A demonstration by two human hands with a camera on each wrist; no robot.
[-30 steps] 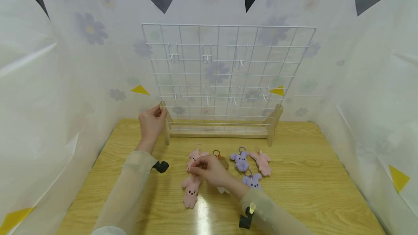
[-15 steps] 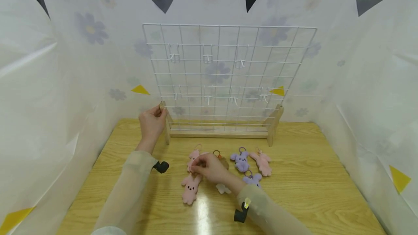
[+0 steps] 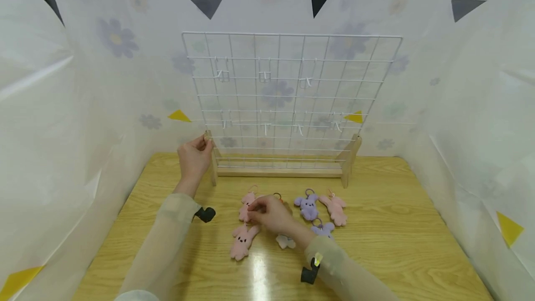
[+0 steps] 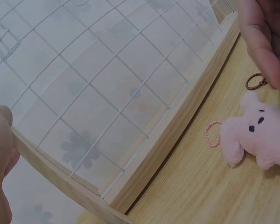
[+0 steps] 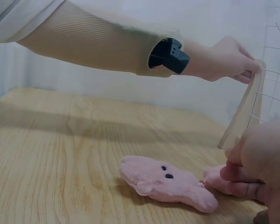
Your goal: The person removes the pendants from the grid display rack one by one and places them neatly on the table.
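My left hand [image 3: 194, 157] grips the top of the left wooden upright [image 5: 242, 114] of a white wire-grid rack [image 3: 288, 101]. My right hand [image 3: 272, 215] is low over the table, fingertips bent together beside two pink plush keychains. The nearer pink plush keychain [image 3: 241, 242] lies flat, face up, its bead chain just by those fingertips in the right wrist view. Partly behind the fingers lies the farther pink plush keychain [image 4: 259, 128], whose pink bead chain loops out on the table. I cannot tell whether the right fingertips pinch a chain.
White hooks [image 3: 265, 128] hang on the grid in two rows. Right of my right hand lie purple plush keychains [image 3: 308, 206] and another pink plush keychain [image 3: 334, 208]. A white plush piece [image 3: 286, 241] and a dark ring [image 4: 256, 81] are partly covered by that hand.
The nearer pink plush has shifted slightly left and up and now lies flatter. My right hand has moved a little right, off the end of its chain. The left hand stays on the rack.
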